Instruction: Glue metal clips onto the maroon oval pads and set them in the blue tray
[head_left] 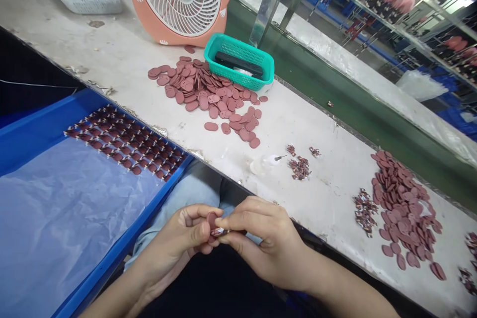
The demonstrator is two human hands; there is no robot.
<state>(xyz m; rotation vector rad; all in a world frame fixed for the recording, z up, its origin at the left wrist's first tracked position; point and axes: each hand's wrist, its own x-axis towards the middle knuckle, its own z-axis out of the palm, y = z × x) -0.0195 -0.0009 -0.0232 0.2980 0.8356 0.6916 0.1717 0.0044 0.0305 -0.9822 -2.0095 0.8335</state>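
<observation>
Between both hands, over my lap, is a small reddish-brown oval disc (211,219) with a shiny dark and white piece (219,231) against it. My left hand (188,233) pinches the disc between thumb and fingers. With thumb and forefinger, my right hand (257,238) grips the shiny piece at the disc's right side; fingertips hide part of it. On the bench ahead lies a large heap of like oval discs (208,92). A little pile of small shiny dark pieces (299,168) sits nearer, beside a clear needle-tipped bottle (268,164).
At left, a blue tray (112,258) lined with paper holds rows of assembled discs (126,141). A green basket (242,52) and an orange fan (182,0) stand behind the heap. More discs (406,208) lie at right. A white basket (97,2) is back left.
</observation>
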